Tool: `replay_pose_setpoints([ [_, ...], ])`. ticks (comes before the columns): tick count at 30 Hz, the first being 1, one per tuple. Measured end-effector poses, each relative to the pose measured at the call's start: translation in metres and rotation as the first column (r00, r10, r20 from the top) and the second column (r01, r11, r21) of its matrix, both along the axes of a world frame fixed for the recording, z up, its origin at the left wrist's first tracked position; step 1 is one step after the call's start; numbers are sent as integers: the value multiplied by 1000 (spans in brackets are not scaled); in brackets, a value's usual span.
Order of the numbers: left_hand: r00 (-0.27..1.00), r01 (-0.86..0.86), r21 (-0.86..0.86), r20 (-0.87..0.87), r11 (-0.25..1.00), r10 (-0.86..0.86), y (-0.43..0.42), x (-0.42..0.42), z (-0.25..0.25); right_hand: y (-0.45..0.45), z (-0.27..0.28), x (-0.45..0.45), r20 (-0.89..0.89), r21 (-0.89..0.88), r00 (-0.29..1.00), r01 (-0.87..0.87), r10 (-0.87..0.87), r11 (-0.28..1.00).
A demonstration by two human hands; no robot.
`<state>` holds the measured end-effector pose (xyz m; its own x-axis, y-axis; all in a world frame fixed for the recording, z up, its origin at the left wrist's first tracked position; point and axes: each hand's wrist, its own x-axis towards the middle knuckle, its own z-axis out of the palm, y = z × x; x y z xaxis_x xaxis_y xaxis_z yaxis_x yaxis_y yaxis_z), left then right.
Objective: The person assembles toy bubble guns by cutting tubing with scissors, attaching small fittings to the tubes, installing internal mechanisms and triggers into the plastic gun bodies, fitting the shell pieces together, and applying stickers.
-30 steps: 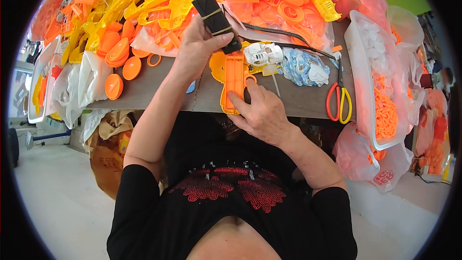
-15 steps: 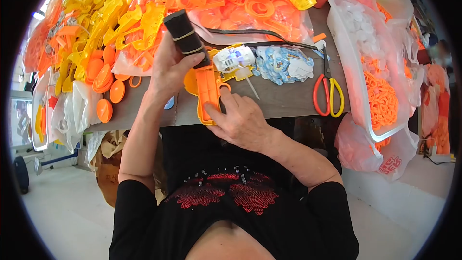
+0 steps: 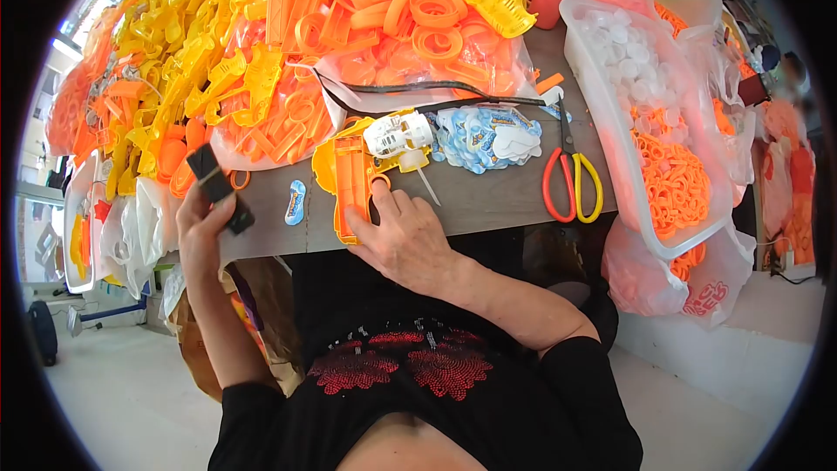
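Observation:
My left hand (image 3: 202, 228) grips a black block (image 3: 218, 187) with a band around it, above the table's left part. My right hand (image 3: 403, 240) rests at the table's front edge, its fingers on an orange tray-like part (image 3: 352, 176) set in a yellow plastic shell (image 3: 324, 166). The index finger is near a small orange ring on that part. A white mechanism (image 3: 398, 133) lies against the shell's right side. Blue printed stickers (image 3: 488, 138) are piled to its right, and one blue sticker (image 3: 296, 202) lies between my hands.
Scissors (image 3: 571, 185) with red and yellow handles lie on the right. Beyond them stands a white bin (image 3: 610, 144) of white caps and orange rings. Yellow parts (image 3: 166, 44) and orange parts (image 3: 392, 9) are heaped at the back. A black strap (image 3: 436, 87) crosses the table.
My left hand has moved left with the black block, away from the orange part. The view has shifted. My right hand stays at the orange part.

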<state>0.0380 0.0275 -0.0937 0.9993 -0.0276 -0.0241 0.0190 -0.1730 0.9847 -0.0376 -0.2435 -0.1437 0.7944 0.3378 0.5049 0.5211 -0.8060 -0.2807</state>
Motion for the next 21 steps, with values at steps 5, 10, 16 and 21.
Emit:
replay_pose_setpoints([
  [5, 988, -18, 108, -153, 994, 35, 40, -10, -18, 0, 13, -4, -82, -33, 997, 6, -8, 999],
  [10, 980, -139, 678, 200, 722, 1, 39, -10, -21, -19, 42, 11, -140, 144, 987, -61, 81, 988],
  [16, 890, -378, 751, 456, 541, -10, 30, -18, -28, -85, 60, 70, -30, 87, 989, 150, -148, 985],
  [21, 737, -457, 519, 675, 723, -18, 2, -36, -25, -135, 69, 128, 255, -66, 886, 416, -388, 907],
])
